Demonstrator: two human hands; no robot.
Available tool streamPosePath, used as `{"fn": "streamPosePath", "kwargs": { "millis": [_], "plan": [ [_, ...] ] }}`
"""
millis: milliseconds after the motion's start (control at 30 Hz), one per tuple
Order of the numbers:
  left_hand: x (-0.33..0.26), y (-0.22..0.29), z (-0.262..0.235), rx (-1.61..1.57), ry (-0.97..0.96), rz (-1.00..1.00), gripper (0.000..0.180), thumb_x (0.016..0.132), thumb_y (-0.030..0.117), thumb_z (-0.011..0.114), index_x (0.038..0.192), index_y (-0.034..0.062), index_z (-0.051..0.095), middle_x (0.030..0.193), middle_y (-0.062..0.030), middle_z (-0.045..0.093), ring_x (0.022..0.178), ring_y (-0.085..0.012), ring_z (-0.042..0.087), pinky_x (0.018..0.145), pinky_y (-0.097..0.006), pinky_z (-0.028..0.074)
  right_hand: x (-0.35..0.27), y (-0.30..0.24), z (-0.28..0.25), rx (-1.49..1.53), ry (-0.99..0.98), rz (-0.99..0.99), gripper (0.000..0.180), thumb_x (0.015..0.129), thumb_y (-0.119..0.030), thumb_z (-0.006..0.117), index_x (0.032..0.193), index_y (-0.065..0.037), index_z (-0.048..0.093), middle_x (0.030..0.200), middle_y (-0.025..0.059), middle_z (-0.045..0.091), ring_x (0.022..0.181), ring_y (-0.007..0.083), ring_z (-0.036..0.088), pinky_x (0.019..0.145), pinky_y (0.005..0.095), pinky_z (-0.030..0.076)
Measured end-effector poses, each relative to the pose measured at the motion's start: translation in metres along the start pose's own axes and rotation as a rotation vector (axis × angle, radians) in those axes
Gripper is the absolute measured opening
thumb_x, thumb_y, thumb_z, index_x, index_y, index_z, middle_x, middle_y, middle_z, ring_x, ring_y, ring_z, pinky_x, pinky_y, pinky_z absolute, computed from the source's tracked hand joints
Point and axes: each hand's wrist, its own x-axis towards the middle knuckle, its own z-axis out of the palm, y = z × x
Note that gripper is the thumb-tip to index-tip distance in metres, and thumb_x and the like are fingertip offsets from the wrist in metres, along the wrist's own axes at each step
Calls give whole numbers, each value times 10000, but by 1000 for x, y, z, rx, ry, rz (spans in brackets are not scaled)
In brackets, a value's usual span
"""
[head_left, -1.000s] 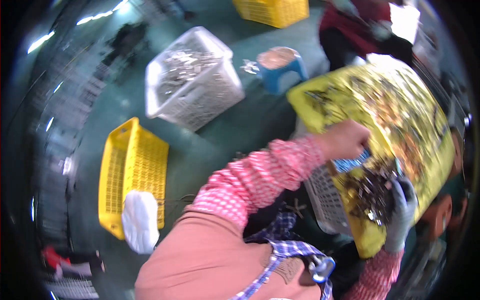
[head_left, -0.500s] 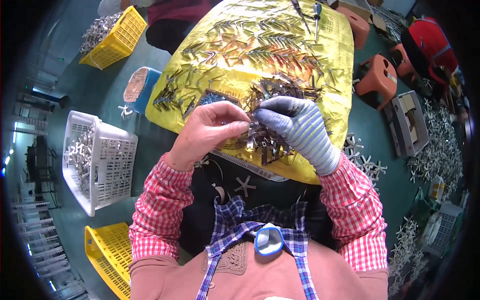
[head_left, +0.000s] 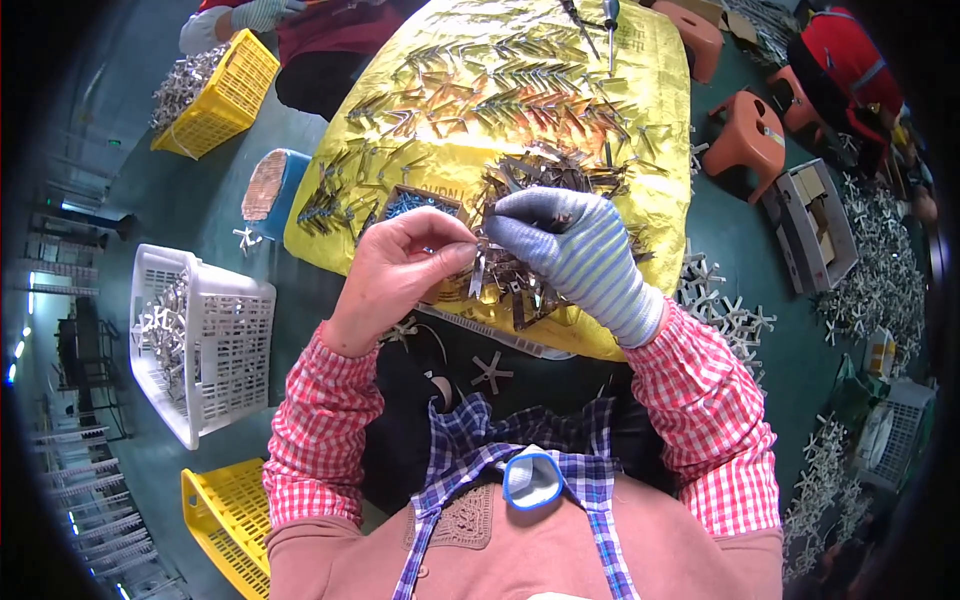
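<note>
Fingers of the left hand (head_left: 395, 275), bare: thumb and forefinger pinched together on a small metal strip (head_left: 478, 270). Right hand (head_left: 570, 255), in a striped grey glove: thumb and forefinger bent in right beside the left fingertips, at the strip's upper end; can't tell if they clamp it too. Strip hangs below the fingertips, over the near part of the yellow sheet (head_left: 660, 190).

Around it: heap of dark metal pieces (head_left: 525, 300) under and behind the right hand. Open box (head_left: 410, 202) of small blue parts just beyond the left hand. Farther up the sheet, rows of V-shaped metal pieces (head_left: 530, 82). Screwdriver (head_left: 612, 38) at the far edge, second slim tool beside it.

Floor, left: blue stool (head_left: 290, 190) with a tan top near the sheet, white basket (head_left: 235, 345) of star-shaped metal parts, yellow crate (head_left: 235, 525) nearer the body. Another yellow crate (head_left: 235, 100), filled, far left, co-worker's gloved hand (head_left: 262, 13) above it. Floor, right: orange stool (head_left: 745, 145), grey box (head_left: 780, 215), more star-shaped parts scattered around
</note>
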Motion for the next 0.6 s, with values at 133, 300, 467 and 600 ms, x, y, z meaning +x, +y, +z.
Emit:
{"fn": "streamPosePath", "kwargs": {
  "millis": [133,300,467,600],
  "plan": [
    [1,-2,3,-7,25,32,111,876,42,688,966,-16,658,916,-25,656,809,-59,600,739,-185,494,-1,-3,2,-37,23,-46,214,823,-245,703,946,-71,728,826,144,700,722,260,695,650,319,538],
    [0,-1,7,-115,-48,53,128,894,30,663,1000,-31,624,957,-61,668,877,-81,630,792,-210,527,0,-1,4,-129,33,-137,204,820,-245,711,943,-84,728,814,134,689,718,276,681,634,335,532],
    [4,2,12,-263,-30,41,172,914,34,637,1059,-39,581,1003,-100,668,918,-115,647,808,-240,542,-2,-4,6,-130,91,-190,173,801,-194,736,935,-85,726,807,124,680,700,272,672,623,334,528],
    [5,5,21,-344,-25,36,185,926,31,618,1089,-35,563,1022,-102,665,908,-127,654,801,-249,547,-5,-10,3,-47,135,-206,163,788,-136,741,933,-65,717,802,120,671,696,267,668,621,330,528]
  ]
}}
